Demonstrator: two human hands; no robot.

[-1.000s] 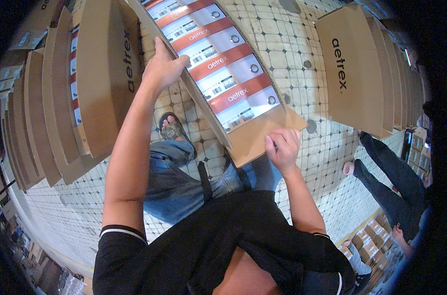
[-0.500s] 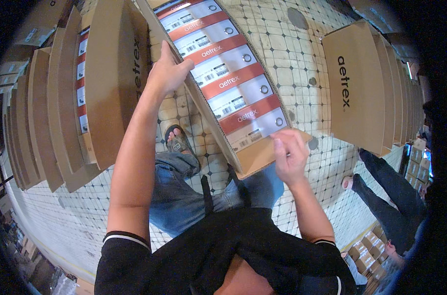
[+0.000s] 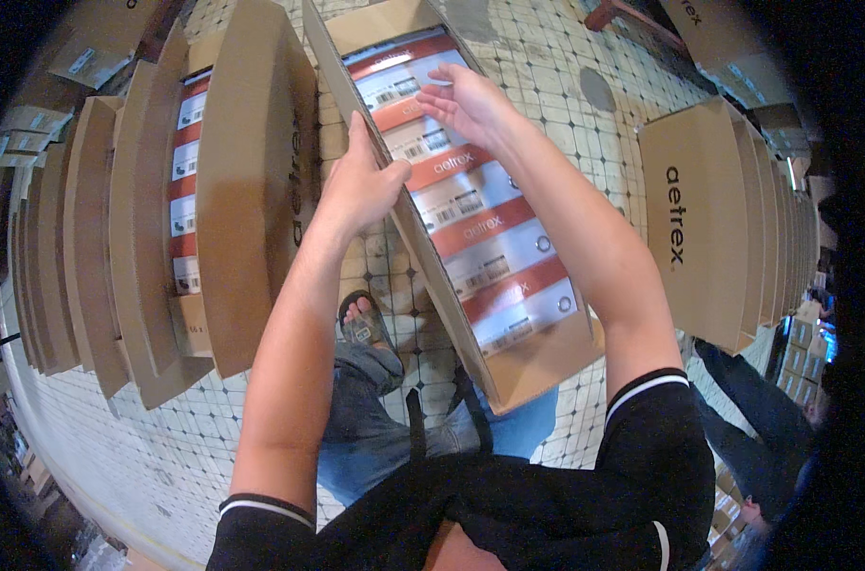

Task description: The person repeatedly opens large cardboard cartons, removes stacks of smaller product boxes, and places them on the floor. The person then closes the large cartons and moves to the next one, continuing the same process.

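Directly right of left grip [image 3: 361, 186]: open carton [image 3: 539, 369].

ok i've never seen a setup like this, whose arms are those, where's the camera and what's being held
There is no machine: these are a person's own bare hands. The camera sits on the person's head, looking down, and its wide lens bends straight edges.

In front is an open carton with a row of white and orange-red boxes inside. The left hand is at the carton's left wall; how firmly it grips is hard to tell. The right hand is open over the boxes near the far end, with nothing visible in it.

Other cartons stand on both sides, on a tiled floor.
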